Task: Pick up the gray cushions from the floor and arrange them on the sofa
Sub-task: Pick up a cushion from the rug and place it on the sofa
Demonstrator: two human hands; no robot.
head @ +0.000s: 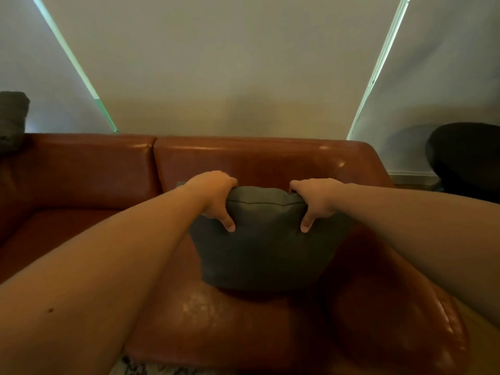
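A pale wall with two light blinds fills the upper half of the view. Below it, a brown leather sofa spans the frame, its backrest split by a seam left of centre. A gray cushion is stood upright on the right-hand seat, its lower edge resting on the leather and its top edge level with the lower part of the backrest. The cushion is gripped at its two upper corners: the left hand is closed over the left corner, thumb pressed down the front face, fingers wrapped behind; the right hand is closed likewise over the right corner. A second gray cushion is seen at the far left edge, apparently resting on the sofa's back, though it is cropped. A dark rounded object is seen at far right.
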